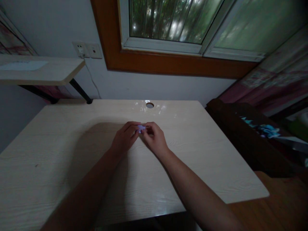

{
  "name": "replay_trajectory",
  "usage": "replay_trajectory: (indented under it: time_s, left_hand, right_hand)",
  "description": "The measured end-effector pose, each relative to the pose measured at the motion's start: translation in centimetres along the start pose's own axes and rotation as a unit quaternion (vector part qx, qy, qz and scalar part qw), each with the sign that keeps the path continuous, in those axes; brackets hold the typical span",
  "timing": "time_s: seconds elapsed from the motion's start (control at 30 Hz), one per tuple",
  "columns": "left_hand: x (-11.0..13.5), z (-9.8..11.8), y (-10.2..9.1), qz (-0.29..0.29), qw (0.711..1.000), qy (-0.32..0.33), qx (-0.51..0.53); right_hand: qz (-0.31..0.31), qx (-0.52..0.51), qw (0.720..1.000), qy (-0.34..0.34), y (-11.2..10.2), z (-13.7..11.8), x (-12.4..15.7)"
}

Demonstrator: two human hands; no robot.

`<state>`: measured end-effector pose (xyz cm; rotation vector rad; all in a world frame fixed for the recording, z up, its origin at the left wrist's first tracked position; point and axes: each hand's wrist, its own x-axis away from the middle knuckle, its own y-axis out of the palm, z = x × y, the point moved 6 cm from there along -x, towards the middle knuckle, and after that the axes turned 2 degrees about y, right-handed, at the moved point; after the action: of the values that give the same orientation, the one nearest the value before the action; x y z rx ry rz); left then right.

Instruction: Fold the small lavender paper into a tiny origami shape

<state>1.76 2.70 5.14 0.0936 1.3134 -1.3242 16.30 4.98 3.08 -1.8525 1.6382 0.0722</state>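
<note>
The pale surface (204,144) has its near edge below the person's forearms (192,179) and spreads well to the left and right of the round hole (149,105), with a rounded corner nearer and to the hole's right. Both arms reach forward, the hands meeting just nearer than the hole. The left hand (125,135) shows its back, fingers curled inward; the right hand (155,136) bends in to face it. Each grip is pinched on a small pale purple piece (141,129), near the hole on its near side; from here I can't make out its shape. Left of the hole, a raised shelf (45,75) on black legs (80,90) blocks the far corner. Right of the hole, past the side edge, stands dark brown furniture (233,128). Beyond the hole rise the wall (154,86), a white cord (92,77) hanging from a socket (80,48), and a brown-framed window (166,46).
</note>
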Motion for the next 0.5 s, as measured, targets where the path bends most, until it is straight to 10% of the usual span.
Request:
replay_trajectory:
  time_s: [0.5]
  left_hand:
    - [0.15, -0.15, -0.02, 0.014, 1.000, -0.005, -0.001]
  right_hand:
    - [-0.006, -0.027, 1.000, 0.009, 0.16, 0.14, 0.16]
